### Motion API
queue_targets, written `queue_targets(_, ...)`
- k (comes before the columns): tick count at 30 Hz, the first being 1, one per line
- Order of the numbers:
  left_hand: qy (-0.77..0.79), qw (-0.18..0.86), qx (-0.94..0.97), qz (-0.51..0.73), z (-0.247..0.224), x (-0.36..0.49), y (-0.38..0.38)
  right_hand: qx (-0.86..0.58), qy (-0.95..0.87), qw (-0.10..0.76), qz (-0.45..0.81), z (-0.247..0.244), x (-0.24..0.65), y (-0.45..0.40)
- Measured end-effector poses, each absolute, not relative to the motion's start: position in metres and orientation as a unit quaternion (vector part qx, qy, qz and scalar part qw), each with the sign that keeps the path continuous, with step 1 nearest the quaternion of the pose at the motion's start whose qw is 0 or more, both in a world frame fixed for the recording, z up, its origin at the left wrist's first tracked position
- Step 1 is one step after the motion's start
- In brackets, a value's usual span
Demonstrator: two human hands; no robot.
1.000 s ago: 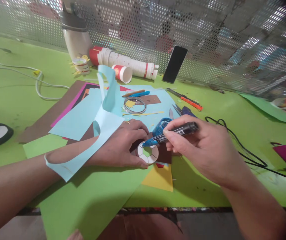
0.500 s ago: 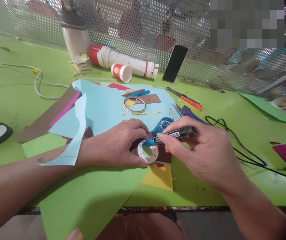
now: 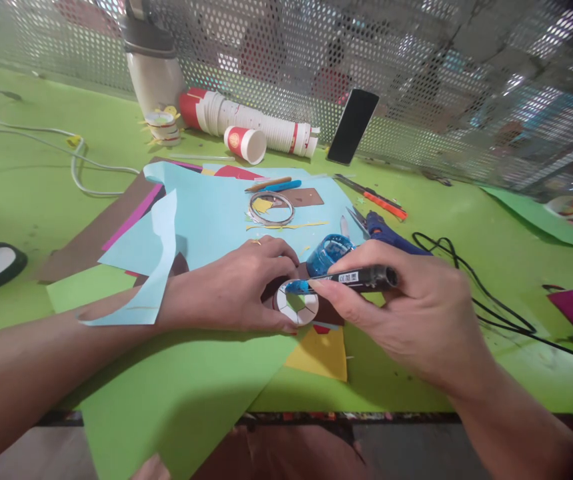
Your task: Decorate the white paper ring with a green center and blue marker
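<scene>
Pinching a black cylindrical marker with a blue front end (image 3: 359,278), the right hand (image 3: 411,313) conceals part of the barrel. The marker's tip is over a round white disc with black lines and a green centre (image 3: 297,305), but whether it touches is too small to tell. Just left of the disc, the left hand (image 3: 246,287) closes thumb and fingers around its edge, hiding some of it. Also left of the disc, a curling pale-blue paper strip (image 3: 159,280) drapes over the forearm, lower than a second ago, when it looped upright.
</scene>
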State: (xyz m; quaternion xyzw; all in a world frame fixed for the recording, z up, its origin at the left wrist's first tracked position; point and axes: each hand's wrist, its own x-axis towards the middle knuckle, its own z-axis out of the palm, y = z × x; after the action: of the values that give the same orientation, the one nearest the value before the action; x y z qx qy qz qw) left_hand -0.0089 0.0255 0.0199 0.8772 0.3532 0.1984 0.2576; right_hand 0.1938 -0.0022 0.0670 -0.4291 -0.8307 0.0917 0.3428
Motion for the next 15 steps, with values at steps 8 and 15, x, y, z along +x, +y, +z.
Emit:
queue_targets(8, 0.356, 0.253, 0.878, 0.195, 0.0195, -0.0083, 0.0255, -0.437, -0.830, 0.330, 0.103, 0.0678, 0.1930, 0.0012)
queue_targets(15, 0.367, 0.240, 0.881, 0.180, 0.0210, -0.0086, 0.0258, -0.482, -0.788, 0.361, 0.128, 0.0729, 0.2001, -0.0008)
